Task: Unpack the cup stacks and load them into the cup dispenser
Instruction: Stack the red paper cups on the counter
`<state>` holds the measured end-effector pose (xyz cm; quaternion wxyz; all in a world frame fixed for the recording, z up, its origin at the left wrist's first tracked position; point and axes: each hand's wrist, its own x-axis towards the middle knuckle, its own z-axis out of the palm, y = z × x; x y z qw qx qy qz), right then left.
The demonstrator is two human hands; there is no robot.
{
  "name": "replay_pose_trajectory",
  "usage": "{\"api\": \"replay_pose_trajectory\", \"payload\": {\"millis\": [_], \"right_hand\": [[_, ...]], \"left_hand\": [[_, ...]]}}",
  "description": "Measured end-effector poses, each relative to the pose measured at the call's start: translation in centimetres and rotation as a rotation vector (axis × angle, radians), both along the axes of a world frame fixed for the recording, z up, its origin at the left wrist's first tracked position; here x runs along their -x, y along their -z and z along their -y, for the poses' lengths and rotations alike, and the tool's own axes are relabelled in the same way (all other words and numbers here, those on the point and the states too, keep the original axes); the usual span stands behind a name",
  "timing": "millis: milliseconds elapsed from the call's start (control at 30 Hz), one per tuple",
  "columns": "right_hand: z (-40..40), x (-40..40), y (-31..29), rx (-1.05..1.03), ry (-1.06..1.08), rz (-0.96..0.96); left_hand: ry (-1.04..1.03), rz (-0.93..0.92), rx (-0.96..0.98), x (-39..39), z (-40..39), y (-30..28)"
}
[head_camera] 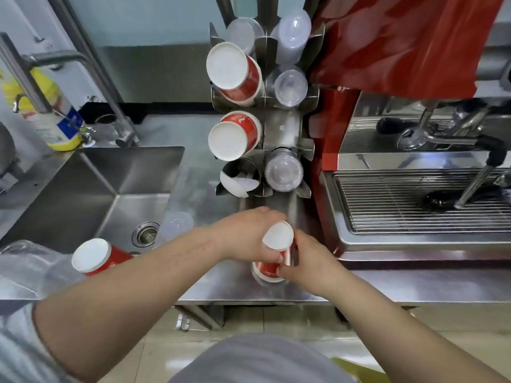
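- The stack of red paper cups (272,261) sits at lower centre of the frame, white bases toward me, and I have it between both hands just above the steel tabletop (414,283).
- My left hand (246,236) wraps over the stack's upper end from the left, grip closed around it.
- My right hand (304,264) pinches the stack's lower right side, fingers (282,268) curled tight against the red wall.
- A thin clear sleeve seems to cling round the stack's lower end; it is too blurred to be sure.
- Straight above my hands stands the steel cup dispenser (279,128), its slots running up the middle of the frame.
- Its left column holds two red cup stacks (235,76), and below them a slot (240,178) with only a white base showing deep inside.
- Its right column holds clear plastic cups (283,170).
- Another red cup stack (96,257) lies at lower left, beside crumpled clear wrapping (25,264).
- The sink (91,197) fills the left middle, with a yellow bottle (47,109) beyond it at upper left.
- A red espresso machine (409,172) occupies the right side.
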<state>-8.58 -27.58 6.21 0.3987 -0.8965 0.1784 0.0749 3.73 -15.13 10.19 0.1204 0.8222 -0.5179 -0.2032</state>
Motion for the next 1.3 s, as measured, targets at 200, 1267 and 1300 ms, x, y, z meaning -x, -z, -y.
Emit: {"api": "replay_pose_trajectory", "payload": {"millis": [200, 1267, 1300], "right_hand": [[-0.2, 0.4, 2.3, -0.033, 0.049, -0.045], [-2.3, 0.8, 6.4, 0.004, 0.054, 0.047], [-2.3, 0.8, 6.4, 0.011, 0.055, 0.052]], "left_hand": [[-0.071, -0.055, 0.035, -0.1, -0.6, -0.2], [-0.226, -0.159, 0.132, 1.3, -3.0, -1.1], [-0.232, -0.16, 0.138, 1.2, -3.0, -1.2]]}}
